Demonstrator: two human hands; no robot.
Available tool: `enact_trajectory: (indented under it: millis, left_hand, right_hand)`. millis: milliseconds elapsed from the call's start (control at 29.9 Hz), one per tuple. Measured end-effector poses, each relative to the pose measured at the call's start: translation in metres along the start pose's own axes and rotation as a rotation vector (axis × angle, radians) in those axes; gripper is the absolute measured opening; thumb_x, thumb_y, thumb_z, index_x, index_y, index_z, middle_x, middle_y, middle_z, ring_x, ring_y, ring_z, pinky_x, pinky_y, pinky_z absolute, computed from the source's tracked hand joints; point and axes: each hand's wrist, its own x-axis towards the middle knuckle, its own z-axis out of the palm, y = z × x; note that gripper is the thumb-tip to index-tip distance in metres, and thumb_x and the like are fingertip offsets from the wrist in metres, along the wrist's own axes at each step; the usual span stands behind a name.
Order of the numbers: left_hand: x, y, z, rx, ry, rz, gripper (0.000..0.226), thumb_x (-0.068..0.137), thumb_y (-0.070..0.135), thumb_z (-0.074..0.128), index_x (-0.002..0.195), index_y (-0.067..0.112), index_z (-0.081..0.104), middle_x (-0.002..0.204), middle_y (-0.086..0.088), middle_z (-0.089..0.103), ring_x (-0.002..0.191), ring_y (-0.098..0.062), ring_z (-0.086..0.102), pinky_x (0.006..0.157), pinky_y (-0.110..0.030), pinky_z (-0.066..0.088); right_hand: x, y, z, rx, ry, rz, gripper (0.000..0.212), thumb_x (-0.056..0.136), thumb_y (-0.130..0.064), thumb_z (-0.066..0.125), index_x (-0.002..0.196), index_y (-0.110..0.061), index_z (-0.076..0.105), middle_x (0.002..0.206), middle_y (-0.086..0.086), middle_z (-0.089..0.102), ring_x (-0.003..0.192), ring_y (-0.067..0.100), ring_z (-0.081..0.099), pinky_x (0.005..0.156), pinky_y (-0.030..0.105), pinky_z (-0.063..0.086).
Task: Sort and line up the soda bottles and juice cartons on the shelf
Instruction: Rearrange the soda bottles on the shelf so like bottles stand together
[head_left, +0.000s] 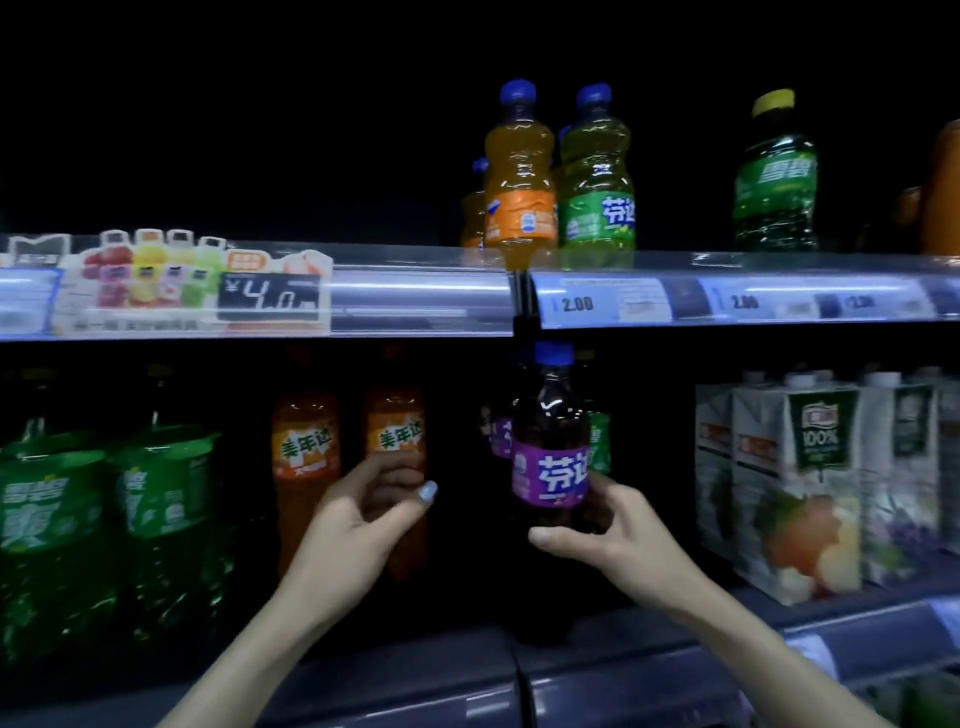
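Observation:
My right hand (597, 530) grips a dark soda bottle with a purple label and blue cap (550, 441), upright near the front of the lower shelf (623, 670). My left hand (363, 514) curls around the lower part of an orange soda bottle (396, 426); a second orange bottle (305, 441) stands just left of it. White juice cartons (795, 488) stand in a row at the right. More purple and green bottles hide in the dark behind the held one.
Large green soda bottles (52, 519) fill the lower left. On the upper shelf (426, 291) stand an orange bottle (519, 171), a green one (597, 182) and a dark green one (776, 182). Price tags line the shelf rails.

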Motion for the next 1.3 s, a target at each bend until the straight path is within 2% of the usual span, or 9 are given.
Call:
enact_trajectory:
  millis: [67,134,200,301,467,701,935,1102,1302]
  left_hand:
    - [0.01,0.001,0.025,0.089,-0.054,0.039,0.021,0.08,0.016,0.074,0.095,0.028,0.065,0.097,-0.001,0.069,0.088,-0.014,0.065,0.076,-0.016,0.051]
    - [0.022,0.006,0.052,0.177,-0.084,0.095,0.019,0.078,0.024,0.073,0.095,0.03,0.065,0.094,0.007,0.068,0.088,-0.012,0.065,0.077,-0.021,0.052]
    - [0.035,0.014,0.079,0.252,-0.089,0.161,0.025,0.078,0.024,0.072,0.103,0.025,0.067,0.094,0.009,0.067,0.09,-0.013,0.065,0.076,-0.018,0.049]
    - [0.061,0.027,0.112,0.346,-0.073,0.205,0.04,0.082,0.02,0.07,0.121,0.017,0.064,0.112,-0.001,0.066,0.101,-0.015,0.063,0.077,-0.011,0.042]
    - [0.1,0.043,0.152,0.365,-0.042,0.227,0.045,0.086,0.019,0.065,0.13,0.012,0.057,0.124,-0.012,0.066,0.113,-0.029,0.062,0.085,-0.022,0.042]
    - [0.13,0.045,0.192,0.343,-0.008,0.021,0.045,0.089,0.027,0.062,0.128,0.005,0.058,0.132,-0.017,0.06,0.122,-0.031,0.055,0.09,-0.027,0.038]
    - [0.146,0.036,0.201,0.298,0.001,-0.031,0.043,0.083,0.027,0.071,0.119,0.004,0.065,0.124,-0.018,0.065,0.116,-0.031,0.061,0.093,-0.033,0.047]
    - [0.135,0.028,0.198,0.174,0.027,0.003,0.054,0.08,0.031,0.074,0.127,0.01,0.059,0.127,-0.009,0.064,0.118,-0.026,0.059,0.098,-0.037,0.047]
    - [0.117,0.026,0.191,-0.031,0.024,0.048,0.059,0.065,0.048,0.073,0.116,0.02,0.064,0.115,-0.004,0.071,0.109,-0.023,0.065,0.095,-0.047,0.051]
  right_hand:
    - [-0.006,0.006,-0.023,-0.058,0.054,0.018,0.052,0.064,-0.026,0.084,0.112,-0.016,0.067,0.109,-0.006,0.076,0.105,0.006,0.068,0.096,0.025,0.05]
    - [-0.011,0.011,-0.043,-0.099,0.118,0.038,0.053,0.063,-0.03,0.085,0.11,-0.016,0.068,0.107,-0.008,0.076,0.104,0.006,0.069,0.097,0.029,0.05]
    - [-0.015,0.015,-0.059,-0.112,0.182,0.071,0.047,0.063,-0.028,0.088,0.104,-0.017,0.07,0.1,-0.01,0.078,0.098,0.006,0.071,0.093,0.032,0.053]
    - [-0.017,0.021,-0.078,-0.129,0.236,0.12,0.035,0.064,-0.022,0.087,0.095,-0.021,0.07,0.092,-0.016,0.078,0.091,0.005,0.072,0.086,0.03,0.055]
    - [-0.013,0.029,-0.097,-0.212,0.253,0.143,0.038,0.066,-0.027,0.087,0.099,-0.022,0.07,0.093,-0.012,0.078,0.091,0.005,0.072,0.089,0.033,0.055]
    - [-0.008,0.045,-0.112,-0.239,0.285,0.187,0.073,0.043,-0.071,0.081,0.097,-0.024,0.067,0.095,0.013,0.076,0.092,0.03,0.071,0.088,0.053,0.054]
    - [-0.007,0.047,-0.116,-0.189,0.21,0.166,0.055,0.06,-0.047,0.082,0.108,-0.027,0.065,0.097,-0.009,0.078,0.093,0.007,0.071,0.092,0.041,0.055]
    - [-0.007,0.048,-0.117,-0.17,0.211,0.158,0.036,0.07,-0.029,0.084,0.101,-0.024,0.069,0.093,-0.01,0.079,0.091,0.005,0.072,0.09,0.036,0.056]
    - [-0.007,0.051,-0.117,-0.141,0.227,0.147,0.039,0.069,-0.026,0.085,0.102,-0.028,0.065,0.095,-0.012,0.078,0.089,0.001,0.071,0.088,0.03,0.055]
